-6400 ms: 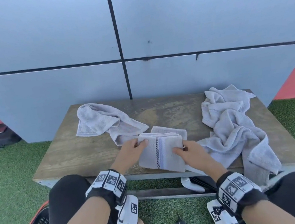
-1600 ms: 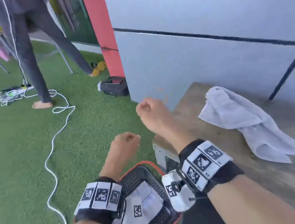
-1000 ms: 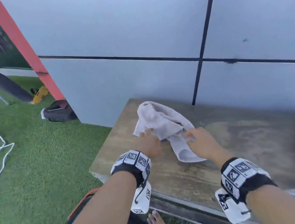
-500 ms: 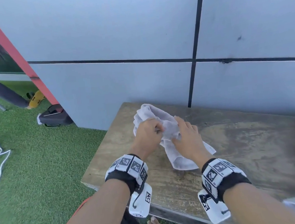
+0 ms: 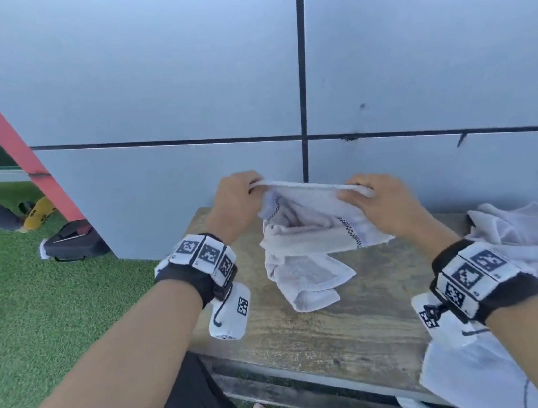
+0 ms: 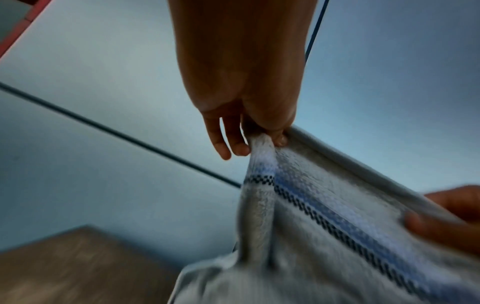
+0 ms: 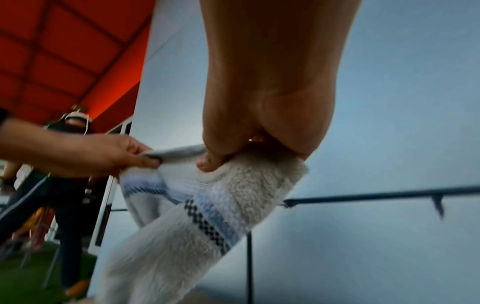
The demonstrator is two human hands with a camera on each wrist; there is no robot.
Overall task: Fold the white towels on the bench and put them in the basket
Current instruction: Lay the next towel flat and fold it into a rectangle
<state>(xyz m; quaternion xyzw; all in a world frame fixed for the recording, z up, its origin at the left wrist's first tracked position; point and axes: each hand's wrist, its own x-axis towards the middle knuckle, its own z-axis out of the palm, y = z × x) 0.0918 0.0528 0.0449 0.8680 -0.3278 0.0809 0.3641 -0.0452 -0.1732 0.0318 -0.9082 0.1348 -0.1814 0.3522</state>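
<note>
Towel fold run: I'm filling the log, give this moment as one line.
step: spreading towel | left hand: pinches top edge | right hand: pinches top edge | towel: lifted, tail on bench | basket: not visible

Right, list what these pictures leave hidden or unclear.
- Basket: in no view.
- Towel pile: head view, cut off by the right edge and hidden behind the right wrist.
- Held towel: left wrist view, lower end blurred.
- Right hand: right wrist view, fingertips buried in towel.
</note>
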